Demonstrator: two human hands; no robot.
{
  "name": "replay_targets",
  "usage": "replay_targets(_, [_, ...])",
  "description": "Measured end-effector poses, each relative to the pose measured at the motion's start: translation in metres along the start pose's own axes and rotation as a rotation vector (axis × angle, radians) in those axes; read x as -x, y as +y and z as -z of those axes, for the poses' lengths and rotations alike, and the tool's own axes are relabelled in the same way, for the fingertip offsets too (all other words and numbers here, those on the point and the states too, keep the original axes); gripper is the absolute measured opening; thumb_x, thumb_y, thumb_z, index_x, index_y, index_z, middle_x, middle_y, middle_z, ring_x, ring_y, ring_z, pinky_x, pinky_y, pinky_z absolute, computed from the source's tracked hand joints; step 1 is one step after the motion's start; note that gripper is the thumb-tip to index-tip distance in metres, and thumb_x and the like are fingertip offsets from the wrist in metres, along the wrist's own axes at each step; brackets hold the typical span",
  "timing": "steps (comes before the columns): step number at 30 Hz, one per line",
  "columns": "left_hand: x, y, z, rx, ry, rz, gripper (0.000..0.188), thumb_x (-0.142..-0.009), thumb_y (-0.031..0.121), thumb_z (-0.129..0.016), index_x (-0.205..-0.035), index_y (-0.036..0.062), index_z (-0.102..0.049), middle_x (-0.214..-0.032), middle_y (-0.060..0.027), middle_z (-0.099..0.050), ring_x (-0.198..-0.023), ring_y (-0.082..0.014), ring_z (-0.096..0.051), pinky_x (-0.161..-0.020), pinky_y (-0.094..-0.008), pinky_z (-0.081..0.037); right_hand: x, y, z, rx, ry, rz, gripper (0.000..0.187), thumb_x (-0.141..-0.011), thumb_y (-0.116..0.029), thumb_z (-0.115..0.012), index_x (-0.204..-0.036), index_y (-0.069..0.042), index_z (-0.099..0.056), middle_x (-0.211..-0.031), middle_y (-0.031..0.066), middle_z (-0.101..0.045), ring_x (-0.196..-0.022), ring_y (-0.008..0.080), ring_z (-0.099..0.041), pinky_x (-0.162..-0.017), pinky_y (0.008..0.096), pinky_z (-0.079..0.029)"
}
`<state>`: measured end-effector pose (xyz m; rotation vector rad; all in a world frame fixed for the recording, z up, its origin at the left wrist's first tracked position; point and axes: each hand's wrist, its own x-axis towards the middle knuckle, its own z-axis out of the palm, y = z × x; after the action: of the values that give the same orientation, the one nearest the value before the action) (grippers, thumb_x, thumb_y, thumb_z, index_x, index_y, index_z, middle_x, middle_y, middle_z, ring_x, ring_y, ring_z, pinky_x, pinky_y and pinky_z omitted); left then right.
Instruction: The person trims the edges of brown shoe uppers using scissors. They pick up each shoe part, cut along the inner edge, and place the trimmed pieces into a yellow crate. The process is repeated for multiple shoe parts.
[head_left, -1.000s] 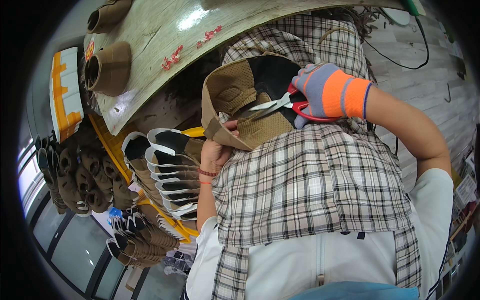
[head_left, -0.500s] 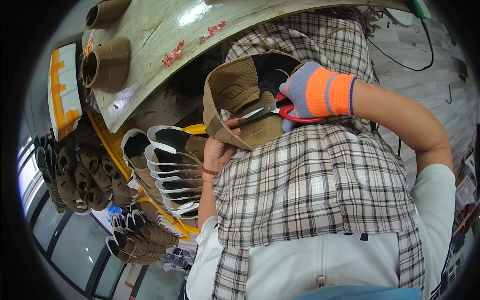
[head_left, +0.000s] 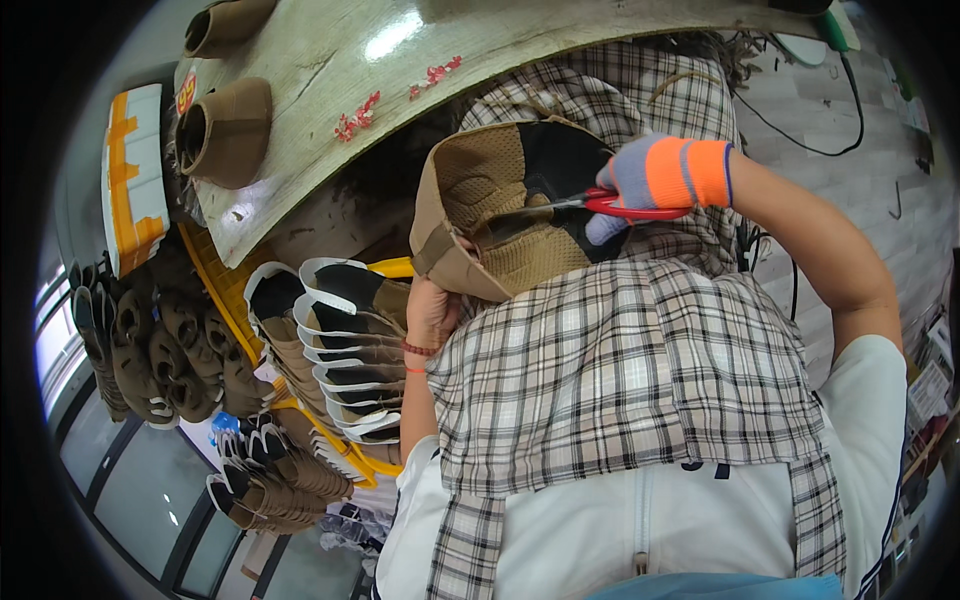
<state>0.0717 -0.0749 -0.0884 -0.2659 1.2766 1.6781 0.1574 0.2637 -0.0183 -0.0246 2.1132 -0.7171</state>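
A brown shoe upper (head_left: 470, 162) with mesh lining and a black part inside rests on my lap, its opening facing up. My left hand (head_left: 432, 312) is closed on its near left edge, the thumb tip just showing inside the rim. Over the opening, my right hand (head_left: 655, 178), in a grey and orange knit glove, grips the red handles of a pair of scissors (head_left: 570, 203). The blades point left into the upper and look nearly together. Whether their tips touch the lining, I cannot tell.
Beyond my lap is a worn tabletop (head_left: 320, 70) with two brown shoe pieces (head_left: 235, 130) at its left. Several stacked uppers (head_left: 350, 340) with white edges stand by my left arm, near a yellow rack (head_left: 225, 300). A black cable (head_left: 850, 120) runs at the right.
The scissor blades have gone from spread apart to nearly together. My right hand has shifted slightly right. More of the upper's inside shows, and my left fingers are more hidden.
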Motion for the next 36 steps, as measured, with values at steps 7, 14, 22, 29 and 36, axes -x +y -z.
replay_targets(7, [-0.063,-0.035,0.045,0.279,0.125,-0.156,0.037,-0.099,0.023,-0.044,-0.131,0.0032,-0.045,-0.118,-0.0075,-0.058,-0.105,-0.0194,-0.058,-0.087,-0.0323,-0.052,-0.034,0.037,-0.019,-0.547,-0.465,0.125,0.07,-0.085,-0.07,-0.047,-0.09,-0.003,-0.066,-0.061,0.0056,-0.057,-0.056,0.016,-0.056,-0.053,0.0304,-0.047])
replay_targets(14, [-0.099,-0.05,0.081,0.337,0.005,-0.27,0.04,-0.1,0.026,-0.038,-0.132,0.0022,-0.045,-0.121,-0.0092,-0.058,-0.107,-0.0213,-0.057,-0.09,-0.0341,-0.05,-0.031,0.05,-0.015,-0.901,-0.617,0.147,0.088,-0.084,-0.077,-0.035,-0.09,0.006,-0.064,-0.057,0.0051,-0.051,-0.052,0.0145,-0.052,-0.059,0.0297,-0.053])
replay_targets(22, [-0.098,-0.053,0.087,-0.191,0.099,-0.461,0.035,-0.101,0.019,-0.038,-0.131,0.0038,-0.046,-0.117,-0.0083,-0.058,-0.103,-0.0185,-0.057,-0.089,-0.0323,-0.05,-0.048,0.041,0.01,-0.641,-0.552,0.2,0.077,-0.088,-0.07,-0.04,-0.086,0.003,-0.066,-0.054,0.0043,-0.051,-0.05,0.0137,-0.052,-0.052,0.0274,-0.049])
replay_targets(29, [-0.086,-0.033,0.062,-0.022,0.046,-0.401,0.035,-0.101,0.019,-0.038,-0.132,0.0053,-0.046,-0.121,-0.0078,-0.057,-0.104,-0.0184,-0.057,-0.09,-0.0327,-0.05,-0.048,0.02,0.019,-0.327,-0.402,0.12,0.075,-0.086,-0.068,-0.046,-0.084,0.004,-0.066,-0.057,0.0067,-0.056,-0.05,0.0173,-0.059,-0.047,0.0298,-0.051])
replay_targets(36, [-0.086,-0.032,0.068,0.096,0.004,-0.372,0.036,-0.101,0.019,-0.038,-0.133,0.0054,-0.045,-0.125,-0.0086,-0.056,-0.108,-0.0191,-0.056,-0.093,-0.0336,-0.049,-0.055,0.024,0.011,-0.442,-0.461,0.164,0.084,-0.082,-0.077,-0.04,-0.087,0.003,-0.066,-0.059,0.0074,-0.055,-0.057,0.0187,-0.061,-0.054,0.0287,-0.052])
